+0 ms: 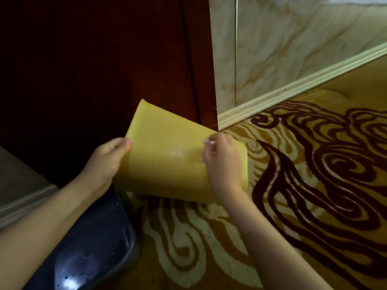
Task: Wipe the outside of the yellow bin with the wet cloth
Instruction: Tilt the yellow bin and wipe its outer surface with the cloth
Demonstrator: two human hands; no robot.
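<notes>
The yellow bin [167, 155] is held tilted above the carpet, one flat side turned up toward me. My left hand [106, 158] grips its left edge, thumb on the side wall. My right hand [222, 162] presses on the bin's right part, fingers closed over a small whitish cloth [209, 142], of which only a bit shows at the fingertips. A pale wet smear lies on the bin's wall just left of my right hand.
A dark glossy bin [94, 243] with droplets stands below my left forearm. Patterned yellow and maroon carpet [314, 185] covers the floor. A dark wooden door [104, 70] and a marble wall with skirting [293, 91] stand behind.
</notes>
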